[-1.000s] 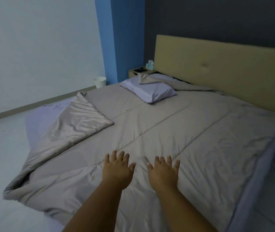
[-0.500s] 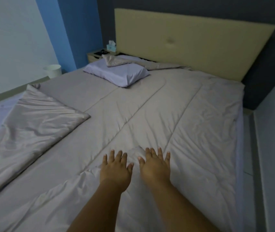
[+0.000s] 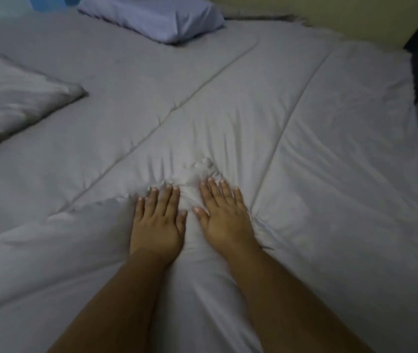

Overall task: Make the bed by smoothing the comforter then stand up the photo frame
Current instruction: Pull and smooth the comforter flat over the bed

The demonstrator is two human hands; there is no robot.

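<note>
One view only, the head camera, sitting high above the near end of the bed and tilted steeply down and forward along it. It's close in: the comforter [image 3: 304, 123] fills nearly the whole frame, and both forearms run in from the bottom edge. The far end just makes the top of the shot, with the pillow [image 3: 157, 16] cut by the upper edge and a strip of headboard [image 3: 342, 16] at top right. Wide-angle bend shows at the margins; the picture is slightly blurred.

Open comforter [image 3: 317, 138] ahead; pillow [image 3: 157, 16] blocks far-left.
</note>
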